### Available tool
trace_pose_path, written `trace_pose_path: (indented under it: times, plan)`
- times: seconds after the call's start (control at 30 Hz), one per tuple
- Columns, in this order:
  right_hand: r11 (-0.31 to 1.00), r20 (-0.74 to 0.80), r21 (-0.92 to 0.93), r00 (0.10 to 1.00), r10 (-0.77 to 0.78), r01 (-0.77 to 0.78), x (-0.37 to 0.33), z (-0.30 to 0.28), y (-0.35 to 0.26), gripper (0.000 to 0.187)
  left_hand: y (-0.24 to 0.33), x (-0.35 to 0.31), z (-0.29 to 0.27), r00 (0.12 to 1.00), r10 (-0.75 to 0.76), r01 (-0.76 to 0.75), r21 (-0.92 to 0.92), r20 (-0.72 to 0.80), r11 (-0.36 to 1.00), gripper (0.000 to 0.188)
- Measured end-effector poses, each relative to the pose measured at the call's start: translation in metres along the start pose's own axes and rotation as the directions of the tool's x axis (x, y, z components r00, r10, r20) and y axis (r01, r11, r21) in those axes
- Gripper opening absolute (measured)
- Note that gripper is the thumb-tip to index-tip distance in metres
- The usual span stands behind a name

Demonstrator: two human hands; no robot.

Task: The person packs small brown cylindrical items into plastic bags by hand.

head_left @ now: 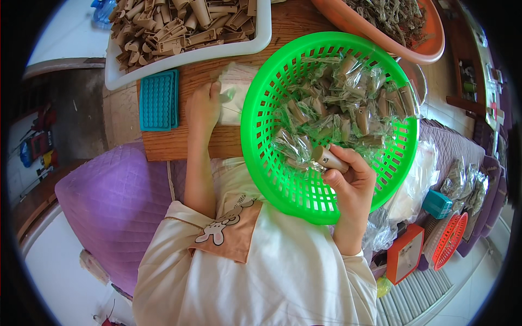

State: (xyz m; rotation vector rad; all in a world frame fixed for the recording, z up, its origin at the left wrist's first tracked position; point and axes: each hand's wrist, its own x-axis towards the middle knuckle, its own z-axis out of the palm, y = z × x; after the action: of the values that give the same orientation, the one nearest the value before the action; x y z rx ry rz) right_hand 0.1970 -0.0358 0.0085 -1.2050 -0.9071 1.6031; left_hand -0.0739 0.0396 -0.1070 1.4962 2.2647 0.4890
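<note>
My right hand (pixel 353 182) is closed around a brown plastic cylinder piece (pixel 330 158), pinched between thumb and fingers. It is over the near side of a green slotted plastic basket (pixel 251 117). Inside the basket lie several similar brown pieces in clear wrappers (pixel 363 117); a wrapper also shows beside the held piece. My left hand (pixel 204 108) is on the wooden table, at the left edge of a stack of clear plastic bags (pixel 235 89). Its fingertips are smeared by motion, so their grip is unclear.
A white tray (pixel 190 57) heaped with loose brown pieces stands at the back left. Teal ridged trays (pixel 159 100) lie on the table (pixel 179 144). An orange basin (pixel 435 46) is at the back right. A purple quilted seat (pixel 109 212) and a red box (pixel 405 252) flank me.
</note>
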Motion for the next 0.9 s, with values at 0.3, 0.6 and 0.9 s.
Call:
trace_pose_path:
  times: [0.3, 0.6, 0.9]
  plan:
    - [0.996, -0.081, -0.085, 0.996, -0.049, 0.042, 0.002, 0.007, -0.004, 0.036, -0.003, -0.011, -0.031, 0.981, 0.051, -0.117, -0.365, -0.184, 0.923, 0.020]
    - [0.694, 0.003, -0.592, 0.862, -0.507, 0.410, 0.004, 0.031, -0.028, 0.035, 0.050, -0.067, -0.106, 0.939, 0.148, 0.060, -0.570, 0.312, 0.819, 0.031]
    - [0.348, 0.256, -0.712, 0.687, -0.680, 0.610, 0.015, 0.043, -0.034, 0.031, 0.077, -0.075, -0.108, 0.762, 0.407, 0.005, -0.632, 0.504, 0.775, 0.037]
